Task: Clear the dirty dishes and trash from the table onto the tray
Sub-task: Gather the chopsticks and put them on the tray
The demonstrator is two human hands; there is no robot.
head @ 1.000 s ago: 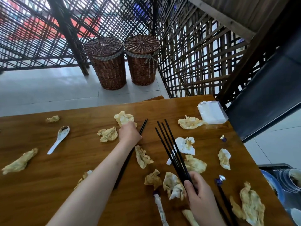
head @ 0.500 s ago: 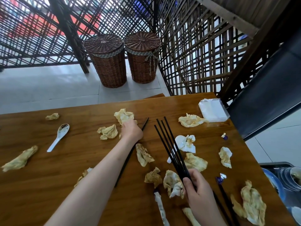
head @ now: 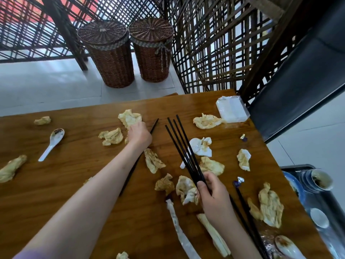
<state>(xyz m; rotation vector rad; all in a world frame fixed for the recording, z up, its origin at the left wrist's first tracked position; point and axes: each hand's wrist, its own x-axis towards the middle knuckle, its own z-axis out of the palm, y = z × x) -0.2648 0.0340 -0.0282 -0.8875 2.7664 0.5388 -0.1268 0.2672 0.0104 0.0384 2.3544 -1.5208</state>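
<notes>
A: Chopstick point(head: 139, 159), single, black: lies on the bench point(head: 56, 184) under the left forearm, tip beside the left hand point(head: 139, 134). Whether those fingers clasp it cannot be told; they rest at a stained napkin point(head: 130, 117).

B: Procedure: pinch near the tip, lift clear, join it to the chopstick bundle point(head: 183, 150) gripped fanned by the right hand point(head: 214, 199).

A: Then carry all to the tray point(head: 334, 208) at right.
</notes>
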